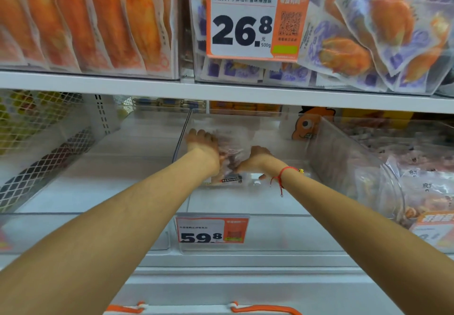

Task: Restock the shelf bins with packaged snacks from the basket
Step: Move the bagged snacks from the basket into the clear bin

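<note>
**Operator:** Both of my hands grasp one clear snack packet deep in the middle bin. My left hand has its fingers curled over the packet's far left edge, and my right hand pinches its near right side. A red string bracelet sits on that right wrist.

**Second:** Where does the packet lie, exactly?

**Operator:** On the floor of the clear bin, toward the far end, under the white shelf board. Its printed label faces me at the near edge. I cannot tell what is inside; it is blurred.

**Second:** Start from the big things, then.

**Operator:** Largest is the upper shelf. Its far left holds a row of upright orange packets; its right holds a bin of purple-and-white packets, tumbled loosely. An orange price tag reading 26.8 hangs between them, on the front of the right bin.

**Second:** And at your level?

**Operator:** Left of my bin is another clear bin, with white wire mesh beyond it at the far left. On the right, a curved clear bin holds pale packets of brownish snacks. A smaller price tag reading 59.8 is clipped to the near front of the middle bin. At the very near edge, the orange handles of the basket just show.
</note>
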Demonstrator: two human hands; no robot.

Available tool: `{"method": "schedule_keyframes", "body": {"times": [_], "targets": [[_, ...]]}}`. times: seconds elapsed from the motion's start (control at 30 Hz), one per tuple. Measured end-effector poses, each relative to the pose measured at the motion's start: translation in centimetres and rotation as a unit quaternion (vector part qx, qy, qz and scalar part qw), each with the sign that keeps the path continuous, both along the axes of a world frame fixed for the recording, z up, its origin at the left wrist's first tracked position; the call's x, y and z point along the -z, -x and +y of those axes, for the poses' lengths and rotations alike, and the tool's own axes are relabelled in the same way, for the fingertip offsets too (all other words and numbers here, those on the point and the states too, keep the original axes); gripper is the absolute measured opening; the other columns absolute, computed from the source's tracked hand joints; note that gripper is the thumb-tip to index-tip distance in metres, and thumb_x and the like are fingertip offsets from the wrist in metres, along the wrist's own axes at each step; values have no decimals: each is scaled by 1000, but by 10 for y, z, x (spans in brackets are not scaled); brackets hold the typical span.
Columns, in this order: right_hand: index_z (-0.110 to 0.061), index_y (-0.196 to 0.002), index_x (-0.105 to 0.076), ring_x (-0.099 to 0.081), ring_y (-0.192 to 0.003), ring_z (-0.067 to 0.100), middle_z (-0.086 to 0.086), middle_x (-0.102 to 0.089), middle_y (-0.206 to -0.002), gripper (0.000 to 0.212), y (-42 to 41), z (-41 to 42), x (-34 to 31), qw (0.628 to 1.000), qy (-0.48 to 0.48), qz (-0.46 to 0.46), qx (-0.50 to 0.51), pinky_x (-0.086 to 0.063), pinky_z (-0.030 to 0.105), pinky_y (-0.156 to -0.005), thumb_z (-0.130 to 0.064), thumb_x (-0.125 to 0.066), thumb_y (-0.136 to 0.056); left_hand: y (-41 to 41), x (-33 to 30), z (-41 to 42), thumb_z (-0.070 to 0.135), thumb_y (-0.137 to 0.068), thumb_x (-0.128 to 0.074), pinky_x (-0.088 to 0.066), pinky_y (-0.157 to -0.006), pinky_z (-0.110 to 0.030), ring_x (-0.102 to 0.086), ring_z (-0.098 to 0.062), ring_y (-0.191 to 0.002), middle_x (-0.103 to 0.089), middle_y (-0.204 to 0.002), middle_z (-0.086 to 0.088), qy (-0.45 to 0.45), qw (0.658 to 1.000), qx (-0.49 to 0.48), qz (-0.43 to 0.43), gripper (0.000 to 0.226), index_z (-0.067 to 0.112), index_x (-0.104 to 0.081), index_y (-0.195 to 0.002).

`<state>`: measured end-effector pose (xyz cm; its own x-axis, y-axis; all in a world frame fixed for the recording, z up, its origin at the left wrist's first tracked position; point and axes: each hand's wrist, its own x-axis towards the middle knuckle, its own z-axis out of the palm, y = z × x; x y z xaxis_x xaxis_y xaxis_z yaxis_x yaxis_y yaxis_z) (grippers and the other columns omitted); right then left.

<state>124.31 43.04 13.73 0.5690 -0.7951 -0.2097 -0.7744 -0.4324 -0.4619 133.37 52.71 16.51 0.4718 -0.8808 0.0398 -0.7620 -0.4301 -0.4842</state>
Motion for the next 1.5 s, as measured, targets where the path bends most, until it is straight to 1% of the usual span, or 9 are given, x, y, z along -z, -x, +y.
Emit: {"method": "schedule_keyframes", "body": {"times": [0.2, 0.37, 0.47, 0.53, 0.73, 1.0, 1.13, 1.3, 1.5], "targets": [[-11, -95, -55, -55, -71, 21, 5, -58, -84, 25, -10, 2, 4, 999, 39, -13, 17, -50, 28, -62, -29, -69, -83, -2, 0, 0, 47, -97, -35, -19, -110, -34, -19, -26, -137, -23, -147, -10, 13, 999, -16, -25, 58, 15, -30, -145], [0, -122, -53, -63, -106, 26, 16, -55, -130, 32, 8, 8, -6, 974, -187, -119, 45, -53, 29, -86, -7, -59, -92, 8, -6, 8, 40, -98, -35, -20, -111, -36, -30, -28, -136, -33, -148, -13, 1, 1000, -22, -1, 64, 8, -15, -149], [-3, -111, -58, -61, -97, 22, 15, -55, -126, 21, 22, 10, -6, 961, -228, -152, 36, -52, 29, -88, -8, -60, -91, 12, -11, 19, 26, -97, -42, -29, -107, -35, -34, -31, -134, -36, -146, -16, 11, 1000, 3, 18, 69, 2, -5, -150], [-6, -98, -54, -59, -102, 23, 12, -56, -120, 10, 32, 15, -9, 964, -220, -146, 31, -51, 33, -94, -8, -60, -91, 15, -15, 27, 21, -94, -48, -35, -101, -34, -38, -29, -131, -38, -144, -14, 14, 1000, 16, 20, 74, 2, -3, -150], [-6, -145, -18, -50, -122, 30, 17, -42, -140, 66, 54, 38, -18, 971, -187, -145, 25, -49, 37, -96, -6, -58, -91, 29, -28, 58, 10, -87, -58, -39, -95, -35, -45, -24, -123, -50, -132, -6, 61, 995, 63, 36, 50, 13, -43, -135], [-12, -117, -62, -56, -90, 14, 8, -65, -105, 30, 105, 97, -43, 967, 45, -251, -26, -46, 22, -77, -10, -64, -87, 65, -42, 134, 27, -93, -46, -44, -79, -33, -58, -27, -109, -62, -121, 0, 234, 941, 102, 221, 34, 28, -56, -125], [-14, -96, -71, -57, -73, 7, 4, -67, -88, 15, 131, 139, -43, 951, 37, -301, -60, -46, 15, -65, -6, -62, -87, 82, -35, 171, 27, -93, -48, -47, -82, -33, -61, -22, -104, -66, -114, 8, 282, 916, 70, 276, 28, 35, -61, -116], [-7, -96, -69, -57, -57, 6, 0, -62, -72, 15, 157, 183, -14, 957, -44, -263, -111, -43, 9, -51, 0, -58, -88, 101, 0, 213, 26, -88, -51, -44, -76, -27, -61, -19, -99, -68, -105, 11, 295, 891, 15, 345, 25, 36, -64, -108], [-3, -110, -65, -58, -64, 9, 10, -64, -90, 21, 173, 222, 68, 969, -151, -118, -153, -48, 11, -56, -4, -54, -93, 116, 90, 257, 28, -89, -53, -47, -83, -28, -62, -18, -100, -67, -106, 10, 217, 874, -36, 434, 23, 32, -63, -109]]}}
